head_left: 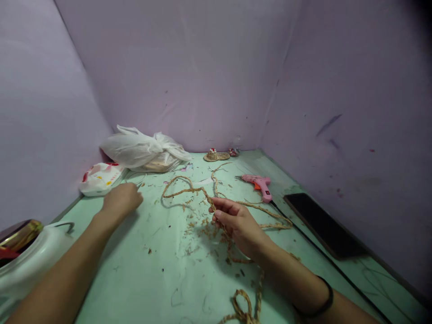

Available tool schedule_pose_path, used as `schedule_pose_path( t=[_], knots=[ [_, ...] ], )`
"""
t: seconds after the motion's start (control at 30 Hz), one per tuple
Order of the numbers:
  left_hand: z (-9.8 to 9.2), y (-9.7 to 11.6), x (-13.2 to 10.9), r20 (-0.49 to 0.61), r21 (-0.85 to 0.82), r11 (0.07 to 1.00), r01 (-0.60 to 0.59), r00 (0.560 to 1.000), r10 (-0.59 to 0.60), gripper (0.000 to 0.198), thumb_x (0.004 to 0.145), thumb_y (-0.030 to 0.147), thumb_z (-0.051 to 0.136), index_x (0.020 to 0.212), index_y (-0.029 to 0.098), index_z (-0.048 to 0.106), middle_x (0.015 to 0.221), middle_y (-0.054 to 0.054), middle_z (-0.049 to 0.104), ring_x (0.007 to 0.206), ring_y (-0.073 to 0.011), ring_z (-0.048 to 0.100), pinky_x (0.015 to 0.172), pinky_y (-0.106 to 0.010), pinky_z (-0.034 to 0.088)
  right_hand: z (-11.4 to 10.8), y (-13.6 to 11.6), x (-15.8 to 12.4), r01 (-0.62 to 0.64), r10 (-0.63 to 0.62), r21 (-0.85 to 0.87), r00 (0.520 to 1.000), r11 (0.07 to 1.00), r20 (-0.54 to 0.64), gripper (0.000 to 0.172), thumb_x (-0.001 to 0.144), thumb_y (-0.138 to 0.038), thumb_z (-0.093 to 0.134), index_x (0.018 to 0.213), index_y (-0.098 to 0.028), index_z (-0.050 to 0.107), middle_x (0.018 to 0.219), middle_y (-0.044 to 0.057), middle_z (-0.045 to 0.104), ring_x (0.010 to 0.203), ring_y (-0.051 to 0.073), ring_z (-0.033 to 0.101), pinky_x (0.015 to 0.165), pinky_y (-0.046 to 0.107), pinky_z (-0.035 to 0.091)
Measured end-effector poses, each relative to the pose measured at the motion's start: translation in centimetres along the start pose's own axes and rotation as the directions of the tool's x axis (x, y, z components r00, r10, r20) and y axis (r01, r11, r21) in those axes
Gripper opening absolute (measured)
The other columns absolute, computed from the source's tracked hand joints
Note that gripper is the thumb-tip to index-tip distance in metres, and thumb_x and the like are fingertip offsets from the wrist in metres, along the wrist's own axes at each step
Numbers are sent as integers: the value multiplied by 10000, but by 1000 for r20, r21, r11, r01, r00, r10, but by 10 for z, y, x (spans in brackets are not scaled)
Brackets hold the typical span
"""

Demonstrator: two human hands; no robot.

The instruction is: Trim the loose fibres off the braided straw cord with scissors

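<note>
My right hand (236,222) is closed in a pinch on a braided jute cord (184,190) that loops over the pale green table (151,270) and trails back under my wrist to a coil near the front edge. My left hand (122,199) reaches to the far left with its fingers curled round a thin metal item by a wire; I cannot make out what it is. Loose jute fibres lie scattered between the two hands.
A white plastic bag (145,150) and a white printed packet (100,177) sit at the back left. A pink glue gun (259,184) with a black cable lies right of the cord, a dark phone (322,225) beyond it. Small woven pieces (216,155) rest by the back wall.
</note>
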State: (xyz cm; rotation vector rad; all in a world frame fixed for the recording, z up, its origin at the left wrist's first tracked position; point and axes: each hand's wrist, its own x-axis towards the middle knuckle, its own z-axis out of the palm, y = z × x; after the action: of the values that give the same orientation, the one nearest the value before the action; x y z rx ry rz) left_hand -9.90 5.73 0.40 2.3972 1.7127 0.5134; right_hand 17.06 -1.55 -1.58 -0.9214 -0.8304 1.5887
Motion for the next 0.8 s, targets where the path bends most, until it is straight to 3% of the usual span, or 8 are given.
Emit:
schedule_pose_path(
  t=[0.03, 0.13, 0.2, 0.27, 0.33, 0.43, 0.53, 0.8],
  knots=[
    [4, 17, 0, 68, -80, 991, 105, 993, -100, 467, 761, 442, 395, 419, 135, 483, 308, 14, 347, 360, -115, 436, 397, -226, 258, 1, 1, -1, 6, -6, -24, 1000, 1000, 1, 298, 540, -165, 698, 837, -180, 674, 666, -5, 629, 525, 74, 495, 502, 215, 365],
    [22, 76, -4, 240, -284, 939, 192, 963, -124, 525, 782, 547, 321, 682, 133, 628, 501, -20, 554, 393, -97, 463, 363, -204, 284, 2, 3, -2, 17, -14, -83, 999, 996, 37, 273, 545, -191, 711, 816, -177, 679, 666, -5, 634, 536, 81, 504, 529, 226, 377],
    [33, 107, -8, 423, -691, 605, 395, 900, -105, 488, 729, 557, 436, 803, 110, 618, 538, -19, 547, 383, -68, 399, 334, -181, 220, 2, 4, -2, 25, -14, -126, 996, 992, 87, 259, 551, -221, 719, 802, -169, 679, 669, -2, 633, 540, 83, 505, 542, 231, 379],
    [39, 123, -9, 397, -854, 310, 418, 908, -130, 391, 657, 475, 585, 763, 98, 586, 522, 3, 527, 343, -21, 280, 323, -164, 144, 1, 5, -1, 28, 0, -200, 990, 979, 141, 215, 583, -267, 705, 764, -155, 676, 635, -2, 618, 521, 80, 488, 531, 229, 366],
    [39, 125, -9, 321, -925, 156, 346, 933, -165, 305, 650, 388, 629, 707, 99, 548, 582, -16, 577, 328, 5, 244, 322, -156, 127, -1, 7, 0, 36, 17, -286, 983, 958, 181, 192, 633, -320, 663, 709, -144, 668, 582, -7, 592, 501, 77, 466, 519, 226, 352],
    [36, 113, -6, 281, -954, 54, 294, 945, -167, 242, 736, 355, 558, 702, 123, 501, 684, -57, 636, 336, -14, 363, 315, -145, 193, -4, 11, 2, 32, 73, -414, 969, 910, 235, 229, 681, -357, 607, 630, -137, 644, 526, -12, 564, 481, 78, 449, 512, 225, 342],
    [33, 103, -4, 281, -958, 6, 287, 941, -187, 214, 781, 338, 503, 692, 147, 462, 615, -37, 618, 377, -56, 466, 327, -140, 276, -5, 14, 4, 25, 102, -475, 966, 880, 239, 235, 682, -350, 600, 603, -131, 632, 522, -12, 563, 471, 74, 442, 491, 218, 321],
    [28, 102, -3, 211, -977, -59, 204, 955, -207, 207, 764, 318, 536, 672, 141, 483, 561, -9, 578, 383, -56, 467, 338, -143, 316, -3, 6, 5, -14, 43, -398, 997, 917, 63, 233, 539, -306, 713, 655, -122, 630, 510, -32, 556, 440, 66, 448, 457, 210, 329]
  ],
)
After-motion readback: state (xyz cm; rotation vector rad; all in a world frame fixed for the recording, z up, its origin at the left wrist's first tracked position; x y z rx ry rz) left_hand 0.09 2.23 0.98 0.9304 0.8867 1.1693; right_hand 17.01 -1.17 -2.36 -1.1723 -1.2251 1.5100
